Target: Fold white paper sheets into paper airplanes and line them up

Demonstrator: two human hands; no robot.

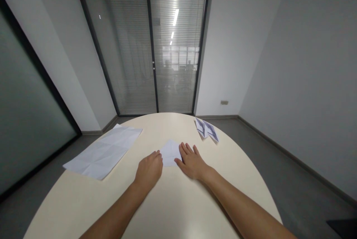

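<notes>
On the desk (175, 202), the creased sheet (106, 151) at left and folded piece (206, 129) at far right likely sit aside to spare room. Seemingly steadied, the small paper (170, 152) lies flat between the hands: the left hand (150, 168), grip curled, meets its left edge, whether pinching I cannot tell; the right hand (192, 161) spreads flat over its right edge, clasping nothing.

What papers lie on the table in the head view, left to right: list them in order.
Large creased white sheet → small white paper between the left hand and the right hand → folded white paper near the table's far right edge.
</notes>
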